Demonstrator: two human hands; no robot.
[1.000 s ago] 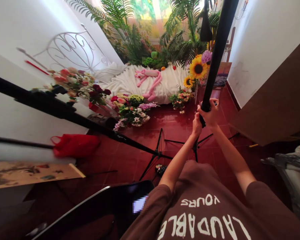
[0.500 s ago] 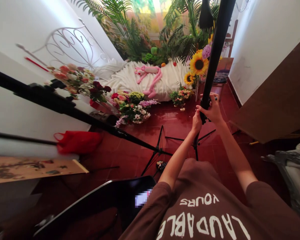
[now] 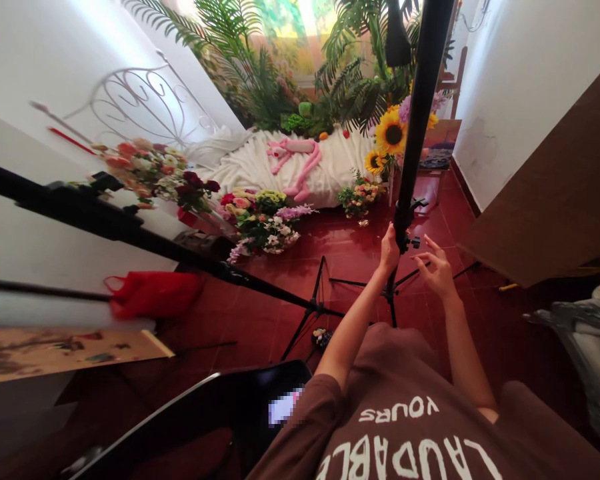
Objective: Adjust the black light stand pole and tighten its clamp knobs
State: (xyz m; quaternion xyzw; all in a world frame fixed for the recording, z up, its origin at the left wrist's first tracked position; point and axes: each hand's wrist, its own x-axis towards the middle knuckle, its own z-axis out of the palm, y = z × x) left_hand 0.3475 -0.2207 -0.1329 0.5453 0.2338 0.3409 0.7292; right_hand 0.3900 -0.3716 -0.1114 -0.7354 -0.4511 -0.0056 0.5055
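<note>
A black stand pole (image 3: 420, 113) rises past the top of the view, with its legs spread on the floor below. My left hand (image 3: 390, 250) is wrapped round the pole just under a black collar and knobs (image 3: 405, 217). My right hand (image 3: 436, 267) is off the pole, to the right of the lower knob (image 3: 414, 243), fingers spread and holding nothing. Beyond my hands are sunflowers (image 3: 393, 135) and a small flower basket (image 3: 363, 195).
A second black stand (image 3: 180, 247) slants across the left side. A black chair (image 3: 200, 400) is at the lower left and a red bag (image 3: 155, 293) beside the wall. Flowers (image 3: 270, 227) front a white-draped bed (image 3: 240, 167). A brown panel (image 3: 545, 193) leans at right.
My right hand has let go of the pole's collar and moved down and to the right, its fingers opening. My left hand stays round the pole. The view has shifted slightly.
</note>
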